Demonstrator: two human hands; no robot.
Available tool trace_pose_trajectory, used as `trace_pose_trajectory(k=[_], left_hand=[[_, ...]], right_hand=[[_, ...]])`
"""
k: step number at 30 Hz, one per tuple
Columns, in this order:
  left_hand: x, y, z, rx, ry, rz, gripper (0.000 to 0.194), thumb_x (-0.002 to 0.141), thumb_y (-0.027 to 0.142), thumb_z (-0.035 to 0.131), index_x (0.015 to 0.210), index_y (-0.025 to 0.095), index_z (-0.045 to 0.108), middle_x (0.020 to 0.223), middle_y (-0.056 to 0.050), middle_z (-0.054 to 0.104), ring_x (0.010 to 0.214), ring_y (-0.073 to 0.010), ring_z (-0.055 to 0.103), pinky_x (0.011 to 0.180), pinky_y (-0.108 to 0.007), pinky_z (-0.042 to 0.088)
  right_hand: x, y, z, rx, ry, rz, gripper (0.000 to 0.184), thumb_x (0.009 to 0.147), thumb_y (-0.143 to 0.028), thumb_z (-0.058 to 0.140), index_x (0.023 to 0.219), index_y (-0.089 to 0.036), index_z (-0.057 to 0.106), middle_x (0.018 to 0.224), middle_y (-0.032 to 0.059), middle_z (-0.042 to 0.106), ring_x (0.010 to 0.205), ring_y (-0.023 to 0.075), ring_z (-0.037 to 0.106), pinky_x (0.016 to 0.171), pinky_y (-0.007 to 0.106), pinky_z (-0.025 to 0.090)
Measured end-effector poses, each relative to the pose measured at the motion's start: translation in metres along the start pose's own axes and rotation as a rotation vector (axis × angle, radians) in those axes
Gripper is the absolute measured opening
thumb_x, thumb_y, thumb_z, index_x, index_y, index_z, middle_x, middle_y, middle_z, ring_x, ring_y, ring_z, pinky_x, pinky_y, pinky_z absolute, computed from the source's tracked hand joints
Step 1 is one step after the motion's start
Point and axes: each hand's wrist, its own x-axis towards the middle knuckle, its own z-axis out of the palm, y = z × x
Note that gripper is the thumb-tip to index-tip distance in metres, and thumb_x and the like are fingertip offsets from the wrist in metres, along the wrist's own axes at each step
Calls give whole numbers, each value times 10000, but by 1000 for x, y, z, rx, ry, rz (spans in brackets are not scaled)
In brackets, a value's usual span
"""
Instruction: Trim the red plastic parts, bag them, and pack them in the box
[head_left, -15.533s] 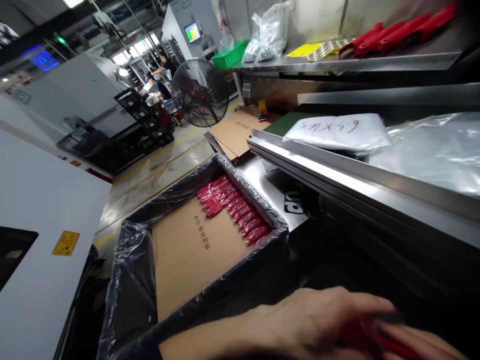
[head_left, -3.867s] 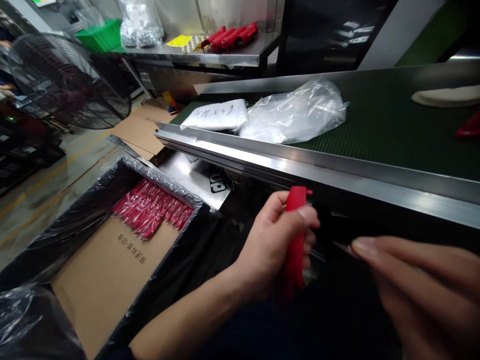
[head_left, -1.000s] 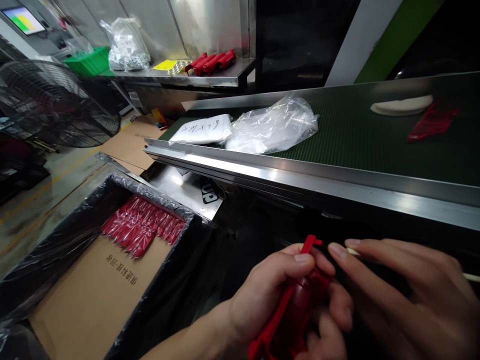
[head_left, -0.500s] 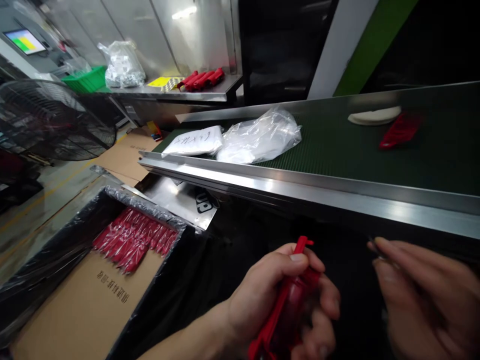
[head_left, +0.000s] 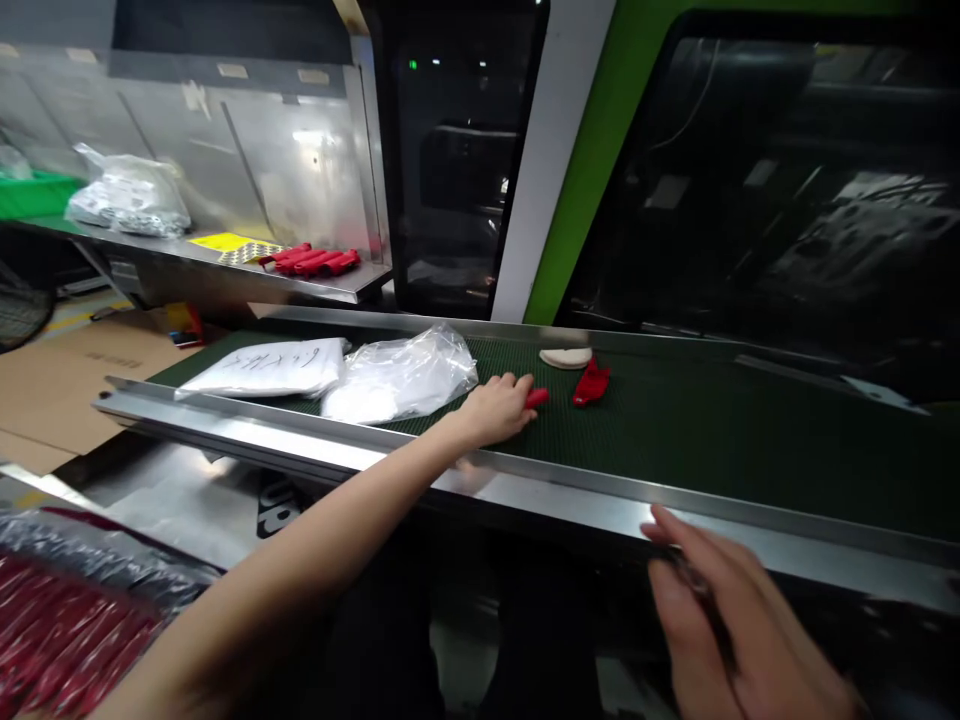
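The left forearm point(head_left: 330, 535), left hand point(head_left: 496, 408) and right hand point(head_left: 739, 610) are bare. Dark, plain-looking trousers point(head_left: 544, 635) show dimly below.

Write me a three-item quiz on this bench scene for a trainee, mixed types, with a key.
1. Which hand grasps a glossy red part over the dark green ribbed belt?
A) the right hand
B) the left hand
C) neither hand

2. True or false: a flat, cream-coloured curved piece lies on the belt, next to a loose red piece.

3. Fill in the blank: the crumpled clear plastic bag lies between the left hand and a ____ packet with handwriting on it.

Key: 1 B; 2 true; 3 white.
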Motion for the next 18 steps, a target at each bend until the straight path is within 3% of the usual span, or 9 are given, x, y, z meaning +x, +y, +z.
trace_pose_trajectory(k=[3, 5, 8, 11, 14, 18], left_hand=[[-12, -1, 1, 10, 10, 10, 486, 883, 346, 615, 1276, 92, 484, 1169, -180, 567, 1112, -331, 553, 942, -512, 479], [-25, -1, -12, -21, 69, 21, 474, 918, 372, 550, 1293, 94, 469, 1191, -188, 554, 1116, -330, 551, 949, -499, 474], [-53, 0, -39, -81, 201, 19, 402, 961, 327, 451, 1308, 124, 452, 1239, -156, 527, 1174, -291, 513, 1007, -459, 436], [-92, 4, -56, -151, 251, 43, 314, 962, 272, 445, 1261, 185, 486, 1207, -79, 547, 1129, -201, 531, 983, -349, 444], [-132, 11, -57, -354, 259, 46, 233, 954, 259, 471, 1176, 230, 538, 1140, -22, 579, 1038, -138, 551, 898, -267, 453], [-173, 26, -41, -823, 215, -139, 186, 946, 316, 511, 1085, 227, 597, 1027, -20, 627, 920, -138, 576, 844, -279, 456]], right_hand=[[45, 45, 15, -160, -59, -13, 300, 958, -321, 526, 1208, -177, 607, 1009, 39, 664, 826, 156, 648, 702, 271, 504], [76, 74, 35, -388, -283, 70, 343, 979, -397, 452, 1245, -224, 584, 1068, 34, 645, 796, 163, 637, 624, 288, 467], [112, 108, 71, -460, -563, 10, 322, 944, -281, 454, 1224, -301, 611, 1147, 26, 622, 814, 169, 636, 597, 280, 417], [129, 128, 100, -490, -721, -69, 428, 840, -156, 519, 1212, -333, 635, 1112, 34, 633, 731, 162, 632, 553, 269, 361], [131, 134, 108, -540, -766, -129, 385, 806, -128, 534, 1126, -284, 679, 997, 47, 659, 666, 172, 624, 528, 265, 329], [116, 107, 78, -565, -606, -190, 320, 912, -237, 474, 1196, -179, 611, 1068, 83, 663, 798, 215, 649, 551, 281, 386]])
